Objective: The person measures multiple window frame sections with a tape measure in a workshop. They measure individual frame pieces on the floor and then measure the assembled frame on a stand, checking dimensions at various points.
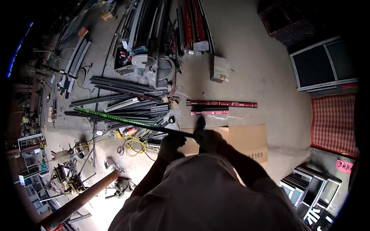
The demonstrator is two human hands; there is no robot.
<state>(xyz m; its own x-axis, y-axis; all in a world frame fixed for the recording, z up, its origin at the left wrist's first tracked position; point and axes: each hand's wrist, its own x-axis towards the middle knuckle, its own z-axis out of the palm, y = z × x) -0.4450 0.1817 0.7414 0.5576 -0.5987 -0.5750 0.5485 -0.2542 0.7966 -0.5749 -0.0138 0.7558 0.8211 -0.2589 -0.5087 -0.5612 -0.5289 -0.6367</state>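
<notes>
A long green tape measure [110,116] stretches out to the left over the floor, its blade marked along its length. Toward my hands it falls into shadow and looks like a dark strip. My right hand [210,140] is closed around its near end in front of my body. Close by on the left, my left hand [172,144] has its fingers curled at the strip; shadow hides much of its grip. The tape passes above a pile of dark metal bars [131,93]. Below my hands, a dark shoe [200,123] stands by a flattened cardboard sheet [247,139].
Red-wrapped bars [221,104] lie ahead. A cut-off saw [146,65] stands beyond the bar pile. A yellow cable [133,145] coils at left, near a brown pole [84,199]. A pale box [220,69] stands ahead; framed panels [314,67] and checked cloth [333,123] are at right.
</notes>
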